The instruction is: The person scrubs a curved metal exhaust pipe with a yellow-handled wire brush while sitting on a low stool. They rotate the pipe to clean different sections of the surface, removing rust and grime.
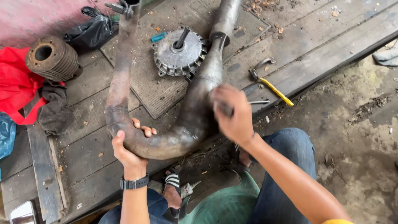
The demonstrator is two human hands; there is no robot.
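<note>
Your left hand (129, 148) is wrapped under the bend of the rusty, scorched U-shaped exhaust pipe (182, 124), both tube ends pointing away over the plank floor (83, 166), while your blurred right hand (233, 114) is closed around a small tool pressed on its right limb.

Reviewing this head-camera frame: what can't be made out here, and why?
- Right hand: motion-blurred; the small dark object it presses on the curved rusty metal exhaust pipe cannot be identified, nor its grip.
- Pipe ends: both run off the top edge.
- Left hand: palm hidden under the pipe's bend.
- Pale rectangular object, bottom-left corner: cut by the frame edge.
- Small metal part by the sandalled foot: too small to identify.
</note>
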